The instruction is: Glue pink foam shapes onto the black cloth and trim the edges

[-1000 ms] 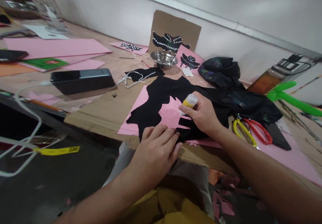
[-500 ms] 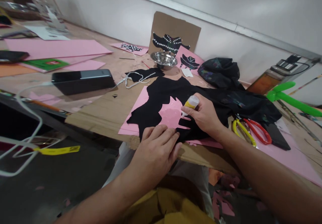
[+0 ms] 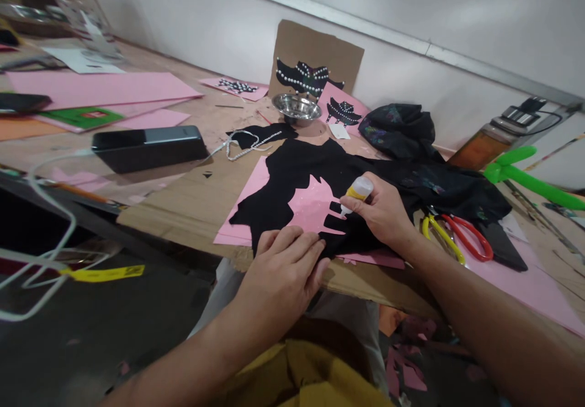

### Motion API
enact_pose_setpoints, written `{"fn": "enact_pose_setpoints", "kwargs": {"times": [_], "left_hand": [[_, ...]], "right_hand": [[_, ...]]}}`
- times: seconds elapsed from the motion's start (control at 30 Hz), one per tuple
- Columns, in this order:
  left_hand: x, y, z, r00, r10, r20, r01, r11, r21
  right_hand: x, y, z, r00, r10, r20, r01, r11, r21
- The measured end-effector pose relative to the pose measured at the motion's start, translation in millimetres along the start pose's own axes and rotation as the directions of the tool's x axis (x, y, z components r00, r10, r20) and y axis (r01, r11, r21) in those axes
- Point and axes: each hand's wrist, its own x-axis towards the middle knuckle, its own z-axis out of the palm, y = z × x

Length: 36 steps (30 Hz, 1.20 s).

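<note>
A pink paper cutout with a jagged outline and thin prongs lies on a spread of black cloth. My right hand grips a small glue bottle with a yellow label. Its white nozzle tilts down at the end of one prong, where I cannot tell whether it touches. Flat on the cutout's lower edge and the cloth rests my left hand, fingers stretched out and holding nothing. Pink sheets show under the cloth.
Red-handled and yellow-handled scissors lie right of my right hand. Behind the cloth stand a metal bowl and a beaded black shape on cardboard. A dark power bank sits left, an amber bottle right.
My right hand has shifted slightly right with the glue bottle, so the nozzle has moved from near the prongs' base to a prong's outer end. My left hand stays put.
</note>
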Motion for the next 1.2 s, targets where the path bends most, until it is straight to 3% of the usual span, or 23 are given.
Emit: {"fn": "enact_pose_setpoints", "kwargs": {"times": [0.23,0.8,1.0,1.2], "left_hand": [[-0.4,-0.3,0.3,1.000,0.003,0.008,-0.003,1.000,-0.015],[0.5,-0.7,2.5,1.000,0.013,-0.004,-0.013,1.000,-0.002],[-1.6,-1.3,2.0,1.000,0.014,0.002,-0.014,1.000,-0.006],[-2.1,-0.9,2.6,1.000,0.008,0.011,-0.008,1.000,-0.004]], "right_hand": [[-1.1,-1.5,-2.1,1.000,-0.017,-0.019,0.016,0.999,-0.045],[14.4,-12.9,20.6,0.994,-0.103,-0.040,0.104,0.994,0.032],[9.1,-20.7,26.0,0.994,-0.106,0.005,0.105,0.993,0.057],[-1.1,-26.3,25.4,0.998,-0.040,0.048,0.029,0.976,0.218]]}}
